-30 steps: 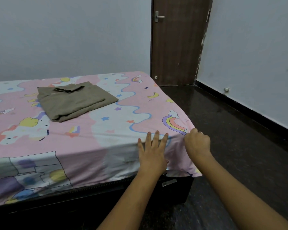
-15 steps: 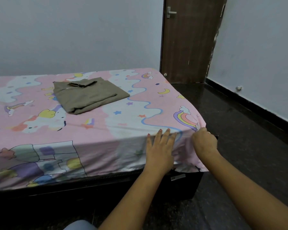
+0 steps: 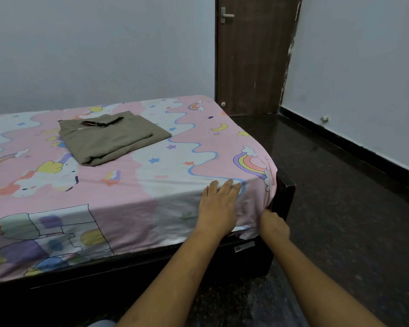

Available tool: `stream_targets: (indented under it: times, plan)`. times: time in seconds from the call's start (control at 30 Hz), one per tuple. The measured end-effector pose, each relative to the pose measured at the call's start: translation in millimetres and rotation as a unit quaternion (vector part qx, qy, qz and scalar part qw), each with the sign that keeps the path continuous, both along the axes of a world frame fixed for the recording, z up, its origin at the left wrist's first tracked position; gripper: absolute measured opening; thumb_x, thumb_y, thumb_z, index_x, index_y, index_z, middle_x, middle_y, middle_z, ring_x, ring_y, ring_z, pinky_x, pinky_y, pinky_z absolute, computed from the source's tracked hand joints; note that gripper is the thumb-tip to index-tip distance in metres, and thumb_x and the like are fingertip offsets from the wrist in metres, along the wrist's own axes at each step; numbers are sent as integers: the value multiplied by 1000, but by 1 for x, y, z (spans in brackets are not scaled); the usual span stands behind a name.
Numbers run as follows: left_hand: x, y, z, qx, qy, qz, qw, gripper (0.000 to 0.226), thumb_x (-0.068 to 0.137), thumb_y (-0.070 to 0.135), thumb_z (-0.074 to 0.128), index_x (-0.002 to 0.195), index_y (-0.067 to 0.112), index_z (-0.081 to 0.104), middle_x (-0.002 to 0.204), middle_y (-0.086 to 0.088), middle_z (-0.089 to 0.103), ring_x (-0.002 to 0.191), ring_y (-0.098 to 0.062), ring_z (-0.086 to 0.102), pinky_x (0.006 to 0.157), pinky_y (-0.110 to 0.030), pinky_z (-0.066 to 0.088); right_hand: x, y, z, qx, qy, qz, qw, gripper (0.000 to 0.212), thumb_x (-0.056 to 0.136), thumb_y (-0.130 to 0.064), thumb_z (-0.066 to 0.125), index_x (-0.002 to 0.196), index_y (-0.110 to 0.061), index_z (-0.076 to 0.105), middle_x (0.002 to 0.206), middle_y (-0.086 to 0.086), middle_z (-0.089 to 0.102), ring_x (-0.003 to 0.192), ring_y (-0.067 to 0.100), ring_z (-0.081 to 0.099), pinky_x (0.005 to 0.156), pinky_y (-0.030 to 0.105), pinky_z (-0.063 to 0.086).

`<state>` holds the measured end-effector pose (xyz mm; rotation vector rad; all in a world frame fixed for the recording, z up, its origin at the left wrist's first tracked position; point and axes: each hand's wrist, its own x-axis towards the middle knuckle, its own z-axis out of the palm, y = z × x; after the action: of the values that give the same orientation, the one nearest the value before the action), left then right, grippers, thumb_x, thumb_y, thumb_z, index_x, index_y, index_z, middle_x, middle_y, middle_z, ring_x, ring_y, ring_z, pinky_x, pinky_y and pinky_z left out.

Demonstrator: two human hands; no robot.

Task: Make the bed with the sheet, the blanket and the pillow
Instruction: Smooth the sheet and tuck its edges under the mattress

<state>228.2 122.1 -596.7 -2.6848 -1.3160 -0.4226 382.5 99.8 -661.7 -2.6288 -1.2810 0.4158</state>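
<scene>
Sheet [image 3: 151,182] spread, left hand [image 3: 219,208] flat on it, right hand [image 3: 274,226] pinching its corner; blanket [image 3: 111,138] lies folded on it; pillow unseen.

The right hand's [image 3: 275,226] fingertips are hidden in the sheet [image 3: 151,185] at the bed's [image 3: 286,192] near corner; the bed runs off left; its frame label [image 3: 244,247] is unreadable

1 head-worn wide-angle camera looks forward and down across the near corner of the bed [image 3: 285,193] toward the door [image 3: 253,57], close above the left hand [image 3: 219,208] and right hand [image 3: 274,225]; frame edges appear bowed.
</scene>
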Motion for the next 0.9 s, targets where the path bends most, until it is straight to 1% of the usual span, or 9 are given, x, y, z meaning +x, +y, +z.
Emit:
stream_targets:
  times: [0.07, 0.17, 0.33, 0.47, 0.6, 0.7, 0.8, 0.87, 0.9]
  plan:
    - [0, 3, -2, 19, -3, 9, 1000, 79, 43, 23, 81, 120, 21, 62, 123, 1, 62, 99, -32, 61, 82, -38, 52, 1, 1, -4, -8, 3, 6, 1000, 35, 97, -4, 32, 125, -3, 53, 129, 16, 55, 117, 35, 55, 92, 41, 45]
    - [1, 6, -2, 36, -12, 3, 999, 81, 42, 21, 80, 120, 21, 61, 121, 2, 62, 92, -30, 60, 80, -36, 52, 7, 4, -4, -16, 21, 1, 1000, 39, 94, -3, 34, 128, -3, 53, 132, 18, 53, 121, 36, 52, 95, 41, 44]
    - [7, 3, -2, 13, 30, -10, 999, 79, 80, 14, 56, 149, 26, 19, 155, 2, 21, 131, -34, 28, 111, -44, 23, 3, -3, -17, -54, 43, 32, 997, 38, 96, -8, 35, 131, -6, 48, 135, 17, 49, 122, 35, 50, 96, 42, 43]
    - [6, 2, 0, 19, 60, 1, 998, 81, 85, 16, 51, 151, 30, 5, 159, 3, 4, 138, -33, 15, 116, -45, 12, 1, -6, -15, -54, 38, 41, 997, 36, 96, -7, 32, 129, -6, 47, 134, 17, 49, 121, 35, 50, 94, 42, 43]
    - [6, 4, 0, 25, 81, 1, 996, 75, 87, 15, 48, 150, 31, 11, 159, 3, 1, 138, -32, 14, 116, -43, 12, 3, -12, -27, -85, 51, 62, 993, 39, 94, -11, 40, 132, -11, 48, 137, 13, 49, 124, 32, 51, 98, 41, 45]
    - [7, 7, 1, 34, 95, 0, 995, 75, 86, 13, 48, 150, 32, 12, 159, 2, 3, 136, -33, 17, 114, -42, 16, 2, -20, -52, -52, 57, 74, 994, 44, 95, -19, 44, 138, -20, 41, 141, 9, 41, 128, 31, 43, 99, 40, 44]
    - [7, 8, -5, 50, 108, 3, 993, 78, 82, 18, 56, 149, 34, 18, 160, -1, 7, 136, -36, 22, 113, -46, 21, 0, -25, -72, -50, -38, 100, 993, 49, 97, -28, 45, 144, -29, 34, 143, -1, 34, 134, 23, 29, 95, 41, 41]
    - [8, 9, -15, 88, 104, 11, 991, 87, 58, 27, 77, 138, 37, 44, 153, -4, 32, 126, -37, 40, 104, -51, 36, -4, -26, -79, -8, -106, 112, 988, 40, 92, -35, 51, 132, -28, 53, 135, -2, 45, 127, 21, 34, 89, 39, 42]
    - [7, 11, -24, 99, 114, 11, 988, 91, 46, 30, 82, 131, 36, 53, 148, -6, 41, 123, -37, 43, 101, -53, 40, -8, -26, -81, 25, -140, 120, 983, 35, 83, -40, 63, 115, -26, 67, 122, -1, 57, 117, 22, 40, 82, 39, 43]
